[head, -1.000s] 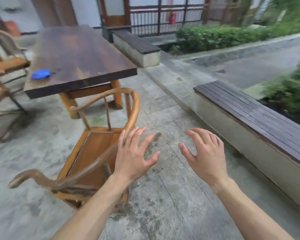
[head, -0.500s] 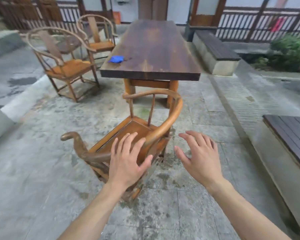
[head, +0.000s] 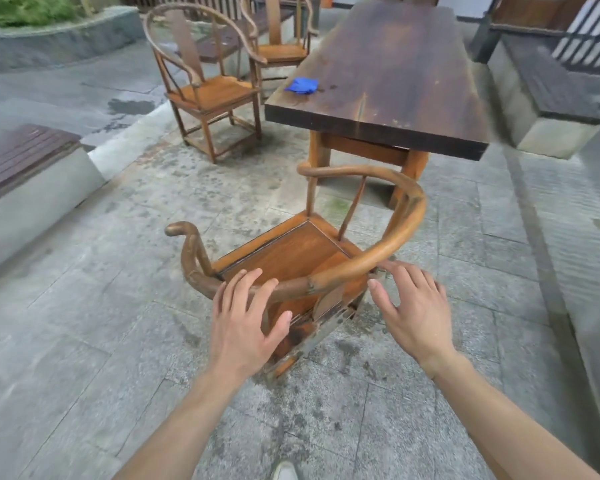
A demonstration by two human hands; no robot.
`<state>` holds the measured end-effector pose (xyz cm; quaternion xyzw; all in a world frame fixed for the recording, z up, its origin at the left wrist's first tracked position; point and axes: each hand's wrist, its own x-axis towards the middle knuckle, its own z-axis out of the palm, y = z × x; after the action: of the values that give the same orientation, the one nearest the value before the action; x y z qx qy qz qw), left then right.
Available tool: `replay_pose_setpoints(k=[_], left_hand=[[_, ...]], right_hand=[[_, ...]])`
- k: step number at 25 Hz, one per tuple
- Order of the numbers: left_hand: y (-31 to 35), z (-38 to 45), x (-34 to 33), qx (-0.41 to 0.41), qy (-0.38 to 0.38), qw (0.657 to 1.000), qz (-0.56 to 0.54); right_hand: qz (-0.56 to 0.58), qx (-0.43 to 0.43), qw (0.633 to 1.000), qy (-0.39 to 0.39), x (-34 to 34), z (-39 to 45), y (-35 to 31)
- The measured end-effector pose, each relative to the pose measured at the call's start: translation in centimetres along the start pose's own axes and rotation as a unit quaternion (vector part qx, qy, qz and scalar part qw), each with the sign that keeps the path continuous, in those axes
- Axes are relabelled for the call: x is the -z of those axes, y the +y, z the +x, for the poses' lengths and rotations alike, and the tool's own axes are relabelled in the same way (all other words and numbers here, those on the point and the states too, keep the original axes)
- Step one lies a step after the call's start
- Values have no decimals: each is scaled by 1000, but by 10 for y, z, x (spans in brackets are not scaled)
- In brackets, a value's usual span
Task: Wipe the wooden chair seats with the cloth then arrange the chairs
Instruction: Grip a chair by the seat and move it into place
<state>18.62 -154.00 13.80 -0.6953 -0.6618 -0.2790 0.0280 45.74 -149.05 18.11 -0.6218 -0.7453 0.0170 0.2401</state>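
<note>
Fingers of both hands were spread and straight, holding nothing; the left hand (head: 245, 323) lay over the curved rail (head: 378, 258) of the near chair (head: 291, 258), whether touching it or just above could not be told; the right hand (head: 411, 311) hovered just beside the rail's rear bend, fingertips near it. The cloth (head: 302, 85) lay on the table (head: 395, 81), well apart from both hands; two more chairs (head: 208, 95) stood beside the table's far-left side.

Head view, procedure: the step in hand appeared to be seizing the near chair to position it; both hands should close on the rail at either side of the back splat, so that the load stays balanced; lifting rather than dragging would likely spare the legs on the rough paving; the seat should end facing the table, parallel to its edge.

Head view, difference from half a second before: both hands had advanced to the rail, where previously they were short of it; the view had swung so that the table sat further right; the cloth had not moved.
</note>
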Motion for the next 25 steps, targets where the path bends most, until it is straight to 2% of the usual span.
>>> replay_pose_setpoints(k=[5, 9, 15, 18, 22, 25], left_hand=[[23, -22, -38, 49, 13, 999, 15], [53, -42, -99, 102, 23, 994, 33], [51, -69, -203, 134, 21, 988, 80], [19, -73, -256, 118, 5, 988, 102], [-45, -84, -349, 112, -17, 985, 132], [-100, -102, -435, 58, -27, 978, 199]], right_hand=[[30, 17, 999, -19, -25, -7, 57], [52, 44, 997, -34, -55, 3, 130], [57, 60, 995, -60, -147, 1, 206], [64, 59, 994, -67, -211, 8, 217], [51, 63, 994, -73, -336, 18, 234], [39, 48, 997, -52, -438, 25, 260]])
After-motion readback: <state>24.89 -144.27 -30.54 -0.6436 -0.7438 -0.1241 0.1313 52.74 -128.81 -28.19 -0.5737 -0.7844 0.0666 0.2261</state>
